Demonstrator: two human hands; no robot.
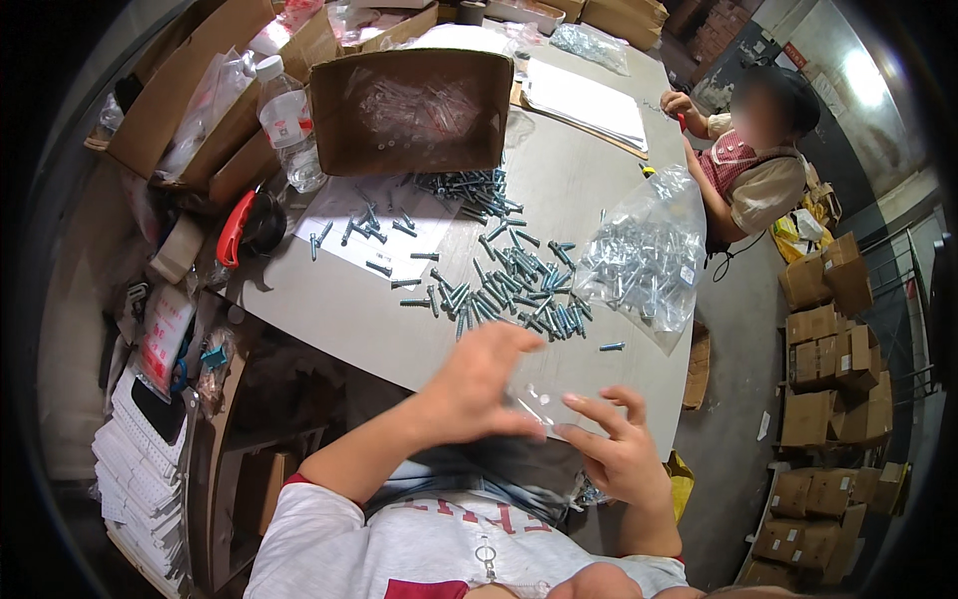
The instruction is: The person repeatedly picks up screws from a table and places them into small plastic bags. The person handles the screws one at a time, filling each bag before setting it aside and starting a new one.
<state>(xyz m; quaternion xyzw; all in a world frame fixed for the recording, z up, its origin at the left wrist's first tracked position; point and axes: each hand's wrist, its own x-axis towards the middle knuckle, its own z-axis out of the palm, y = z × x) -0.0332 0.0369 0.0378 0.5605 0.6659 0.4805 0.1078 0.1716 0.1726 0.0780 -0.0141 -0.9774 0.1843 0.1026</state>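
Note:
A small clear plastic bag (536,404) is between my two hands, above the table's near edge. My left hand (479,378), slightly blurred, has the bag against the inside of its fingers and thumb. At the bag's right side are the fingertips of my right hand (614,442), spread apart; whether they pinch its edge I cannot tell. Just beyond the hands lies a loose pile of hex-head metal bolts (516,284). One single bolt (611,347) rests apart from it to the right.
A tilted cardboard box (412,161) holds small clear bags, with more bolts before it. A large plastic bag of hardware (644,254) lies right. A water bottle (288,123) and red-handled tape dispenser (238,228) stand left. Another person (756,150) sits at the table's right edge.

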